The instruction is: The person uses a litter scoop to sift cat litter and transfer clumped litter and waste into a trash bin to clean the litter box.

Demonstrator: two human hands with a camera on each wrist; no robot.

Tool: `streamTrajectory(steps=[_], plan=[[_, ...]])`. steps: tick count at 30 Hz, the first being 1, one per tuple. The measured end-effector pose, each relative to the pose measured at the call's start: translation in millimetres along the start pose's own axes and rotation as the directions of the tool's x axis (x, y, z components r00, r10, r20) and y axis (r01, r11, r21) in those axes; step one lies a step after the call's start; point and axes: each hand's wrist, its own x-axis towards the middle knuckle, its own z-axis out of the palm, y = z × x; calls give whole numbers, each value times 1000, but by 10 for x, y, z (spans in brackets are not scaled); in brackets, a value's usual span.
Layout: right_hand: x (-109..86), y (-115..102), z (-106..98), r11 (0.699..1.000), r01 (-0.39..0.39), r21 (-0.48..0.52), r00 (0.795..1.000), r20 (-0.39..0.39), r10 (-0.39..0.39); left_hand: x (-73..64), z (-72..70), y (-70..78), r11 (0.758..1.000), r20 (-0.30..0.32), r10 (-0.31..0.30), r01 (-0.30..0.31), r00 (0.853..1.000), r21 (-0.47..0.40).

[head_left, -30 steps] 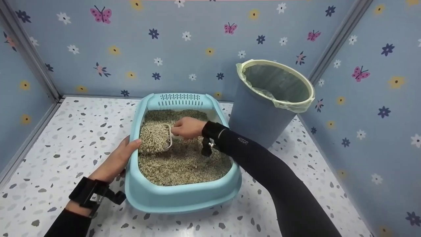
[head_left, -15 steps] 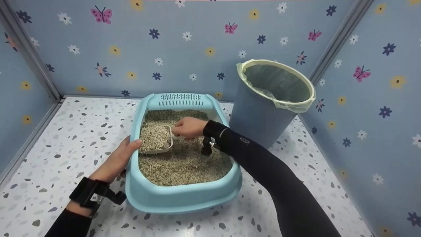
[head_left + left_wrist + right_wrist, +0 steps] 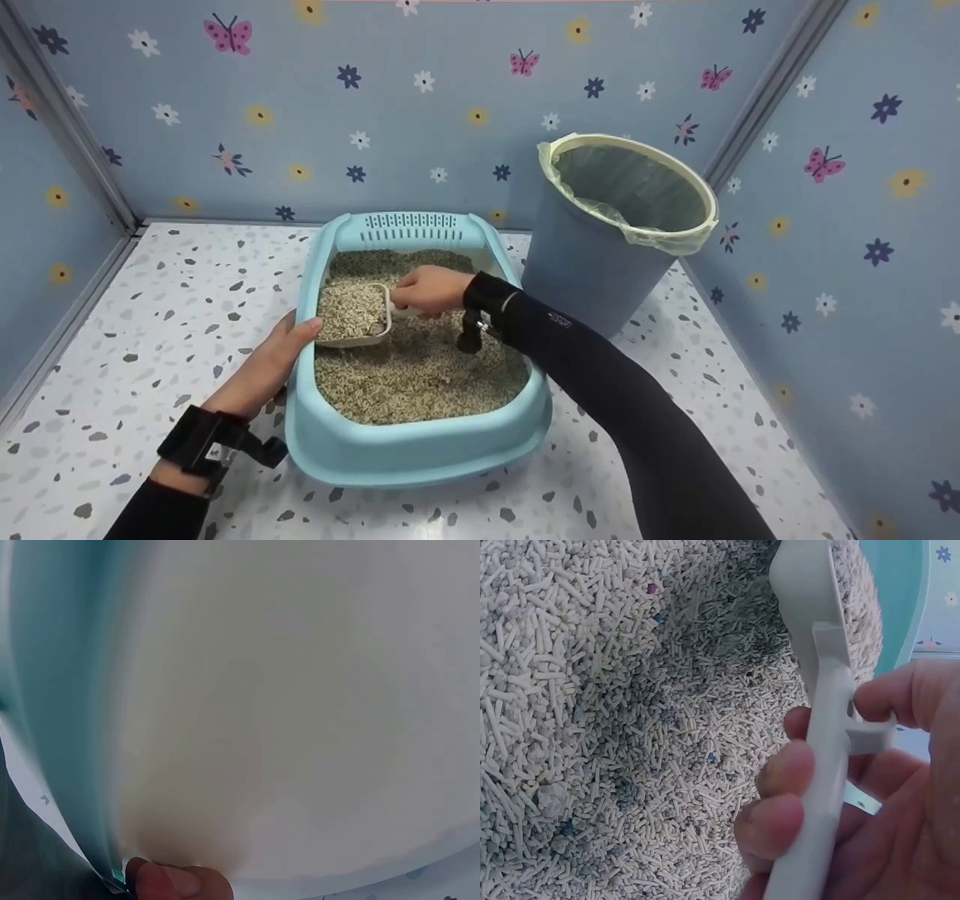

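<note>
Inside blue tray (image 3: 420, 454), scoop (image 3: 826, 716) heaped with litter (image 3: 351, 311), toward left side, right hand (image 3: 431, 291) fingers curled round scoop handle, left hand (image 3: 271, 361) fingers holding tray's left rim, lined bin (image 3: 589, 259) just right of tray

Head view above tray (image 3: 412, 451), 2 wrist close-ups

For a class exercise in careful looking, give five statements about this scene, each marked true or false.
1. The right hand holds the scoop. True.
2. In the head view, the bin stands left of the tray. False: it stands to the right.
3. A bag lines the bin. True.
4. The left hand grips the bin. False: it grips the tray.
5. The scoop is empty. False: it holds litter.
</note>
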Motion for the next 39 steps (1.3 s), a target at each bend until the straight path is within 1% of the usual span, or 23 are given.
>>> streamTrajectory(steps=[4,10,11,15,22,26,29,36,39], plan=[[-3,-9,-3,1000,4,19,1000,2,-4,-10,-6,10,1000,-8,-14,14,1000,12],[-1,-8,-12,999,-7,37,1000,5,7,-19,-6,15,1000,-8,-19,18,1000,-19],[1,-8,-13,999,-8,33,1000,8,8,-21,-7,12,999,-8,-28,28,1000,-21],[10,-11,-16,1000,-3,22,1000,24,3,-33,-18,19,999,-18,-32,32,999,-14],[31,-23,-2,998,4,65,1000,25,-6,-55,-25,31,999,-24,-54,54,998,-7],[35,-25,4,998,10,58,999,31,-12,-63,-37,33,998,-23,-56,57,998,2],[20,-29,-4,998,17,65,999,49,-20,-64,-45,34,998,-25,-56,56,998,7],[-64,-34,-48,992,12,125,993,113,-27,-45,-10,21,999,-16,-55,55,998,0],[-84,-21,-57,995,13,100,994,106,-24,-29,1,19,999,-15,-45,45,999,-3]])
